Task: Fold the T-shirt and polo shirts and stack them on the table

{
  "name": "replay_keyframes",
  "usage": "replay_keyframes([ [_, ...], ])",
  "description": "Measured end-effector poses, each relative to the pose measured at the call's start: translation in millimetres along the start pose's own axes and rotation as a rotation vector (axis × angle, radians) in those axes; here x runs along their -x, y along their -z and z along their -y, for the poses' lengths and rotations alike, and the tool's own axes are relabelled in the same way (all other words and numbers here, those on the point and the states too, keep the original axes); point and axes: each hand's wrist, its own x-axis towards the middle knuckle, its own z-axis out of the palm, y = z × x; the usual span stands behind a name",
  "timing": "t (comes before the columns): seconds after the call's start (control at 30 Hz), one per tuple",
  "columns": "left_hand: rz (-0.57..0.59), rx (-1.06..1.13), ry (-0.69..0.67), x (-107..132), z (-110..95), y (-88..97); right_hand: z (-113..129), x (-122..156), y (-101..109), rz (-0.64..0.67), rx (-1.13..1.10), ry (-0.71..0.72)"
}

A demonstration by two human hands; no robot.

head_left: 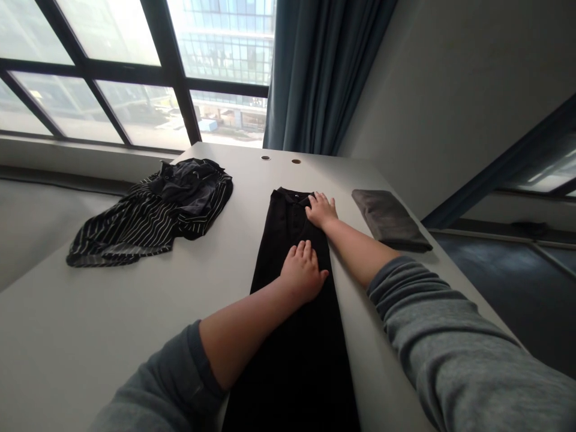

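Head view of two bare hands on dark trousers. I have the left hand palm down and open, its fingers extended close together and its thumb out to the right; it rests on the front of the trousers, below the waistband, and grasps nothing. I have the right hand likewise open and palm down, farther from the camera, with its fingers slightly spread over the right corner of the waistband; it lies on the cloth, with no fold gripped between finger and thumb that I can see. Both forearms come in from the lower edge in grey sleeves pushed up towards the elbows.

The trousers are black and lie lengthwise in a narrow strip along the middle of the table, waist end towards the window, lower end running out of my view. A small fastening shows at the waist.

To the left, well apart from them, I see a striped garment, black with pale lines, crumpled near the table's edge. To the right lies a folded cloth, dark grey and flat, near the opposite edge. Two round holes pierce the far end, beyond which stand the window and a blue curtain.
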Motion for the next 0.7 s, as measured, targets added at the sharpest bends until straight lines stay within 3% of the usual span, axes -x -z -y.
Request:
replay_keyframes([
  [0.13, 0.105, 0.086, 0.02, 11, -19, -18.8, -2, -4, -11, 0.226, -0.067, -0.147],
  [0.27, 0.018, 0.107, 0.046, 5, -7, -5.2, -7, -12, -15, 0.271, -0.086, -0.17],
  [0.4, -0.044, 0.078, 0.21, -6, 15, 10.6, -6, -11, -15, 0.25, -0.084, -0.146],
  [0.53, -0.001, 0.075, 0.166, -9, 20, 4.5, -4, -1, -13, 0.183, -0.066, -0.153],
  [0.63, 0.054, 0.034, 0.151, -8, 17, 0.5, -1, 7, -7, 0.078, -0.051, -0.149],
  [0.7, 0.03, 0.029, 0.164, -8, 19, 4.6, 4, 13, 2, -0.009, -0.029, -0.105],
])
